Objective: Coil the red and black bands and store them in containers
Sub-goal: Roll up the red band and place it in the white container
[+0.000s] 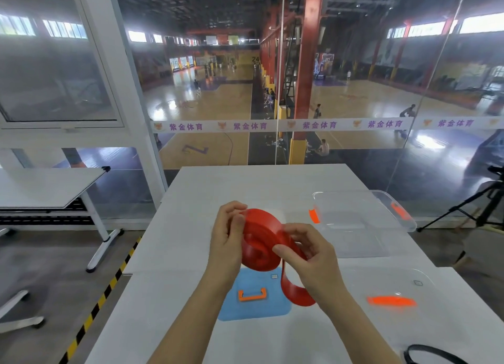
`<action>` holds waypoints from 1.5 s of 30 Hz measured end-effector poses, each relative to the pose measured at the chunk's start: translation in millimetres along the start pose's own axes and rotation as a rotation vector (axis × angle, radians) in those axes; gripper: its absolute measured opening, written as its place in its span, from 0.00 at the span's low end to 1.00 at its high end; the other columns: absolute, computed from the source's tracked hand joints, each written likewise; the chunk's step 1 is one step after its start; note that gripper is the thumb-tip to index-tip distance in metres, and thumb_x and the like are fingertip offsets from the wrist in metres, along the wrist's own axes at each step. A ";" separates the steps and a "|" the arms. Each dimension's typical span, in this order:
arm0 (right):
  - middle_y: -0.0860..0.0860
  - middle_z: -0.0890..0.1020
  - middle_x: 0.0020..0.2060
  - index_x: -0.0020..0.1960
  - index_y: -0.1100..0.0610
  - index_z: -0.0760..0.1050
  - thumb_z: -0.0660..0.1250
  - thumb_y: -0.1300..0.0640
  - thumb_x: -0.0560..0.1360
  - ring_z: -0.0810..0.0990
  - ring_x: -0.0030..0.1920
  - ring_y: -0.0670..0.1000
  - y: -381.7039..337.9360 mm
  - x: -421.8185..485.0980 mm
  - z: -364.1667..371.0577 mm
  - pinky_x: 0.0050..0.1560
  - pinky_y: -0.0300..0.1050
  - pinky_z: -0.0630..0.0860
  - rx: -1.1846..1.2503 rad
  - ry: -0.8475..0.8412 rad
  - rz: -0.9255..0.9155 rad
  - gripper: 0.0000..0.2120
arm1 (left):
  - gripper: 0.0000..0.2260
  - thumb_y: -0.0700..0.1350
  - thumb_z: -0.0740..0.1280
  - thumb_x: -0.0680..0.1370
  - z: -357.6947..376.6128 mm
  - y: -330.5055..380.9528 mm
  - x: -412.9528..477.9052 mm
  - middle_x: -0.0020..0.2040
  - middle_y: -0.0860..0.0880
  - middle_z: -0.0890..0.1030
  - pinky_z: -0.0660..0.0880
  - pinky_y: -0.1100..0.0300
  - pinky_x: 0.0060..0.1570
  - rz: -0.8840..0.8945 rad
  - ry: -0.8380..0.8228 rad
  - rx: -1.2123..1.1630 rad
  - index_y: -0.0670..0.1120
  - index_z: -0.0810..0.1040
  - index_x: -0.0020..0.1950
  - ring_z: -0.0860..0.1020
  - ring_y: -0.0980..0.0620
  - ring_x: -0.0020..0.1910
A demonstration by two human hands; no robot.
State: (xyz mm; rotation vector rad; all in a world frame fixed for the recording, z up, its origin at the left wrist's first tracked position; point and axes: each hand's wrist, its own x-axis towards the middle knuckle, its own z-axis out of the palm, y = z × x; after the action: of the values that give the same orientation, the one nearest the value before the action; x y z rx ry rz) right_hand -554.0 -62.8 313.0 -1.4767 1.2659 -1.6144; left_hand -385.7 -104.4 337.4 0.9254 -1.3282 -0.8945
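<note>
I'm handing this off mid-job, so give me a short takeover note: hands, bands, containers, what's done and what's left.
Left hand grips the red band coil; right hand feeds its loose tail, which hangs over the blue lid.
Clear container sits open at right on the table, nothing in it.
Black band lies uncoiled at the near right edge.
Done: red mostly coiled.
Left: finish the coil, store it, then the black band.

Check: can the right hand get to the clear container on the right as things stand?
Probably yes: the clear container lies open just beyond the right hand, nothing between, but that hand is pinching the red band.
</note>
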 end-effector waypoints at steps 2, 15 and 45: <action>0.47 0.87 0.49 0.52 0.43 0.83 0.81 0.62 0.71 0.86 0.52 0.52 3.2 -2.3 1.7 0.57 0.51 0.83 0.000 0.024 0.017 0.18 | 0.07 0.52 0.58 0.85 0.5 1.9 1.6 0.51 0.64 0.80 0.79 0.62 0.48 -0.039 0.089 -0.093 0.59 0.76 0.56 0.79 0.63 0.50; 0.39 0.88 0.49 0.53 0.45 0.86 0.78 0.66 0.73 0.86 0.52 0.46 1.0 0.3 -3.8 0.52 0.36 0.82 -0.062 0.093 -0.047 0.17 | 0.04 0.51 0.60 0.85 -6.5 -6.3 2.9 0.57 0.63 0.80 0.80 0.62 0.52 -0.102 -0.188 0.062 0.54 0.74 0.57 0.80 0.59 0.57; 0.43 0.87 0.52 0.58 0.46 0.77 0.74 0.60 0.78 0.86 0.56 0.48 17.8 -17.8 70.4 0.56 0.48 0.83 0.084 0.196 0.180 0.14 | 0.13 0.48 0.58 0.87 -41.3 -35.4 8.1 0.56 0.45 0.85 0.80 0.56 0.50 -0.432 0.148 -0.371 0.48 0.82 0.59 0.84 0.51 0.51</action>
State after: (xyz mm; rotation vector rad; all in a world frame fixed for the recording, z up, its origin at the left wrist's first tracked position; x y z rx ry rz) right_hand -485.4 -70.5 284.3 -1.1418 1.3776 -1.7005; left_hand -344.4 -123.9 306.9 0.9755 -0.8064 -1.3247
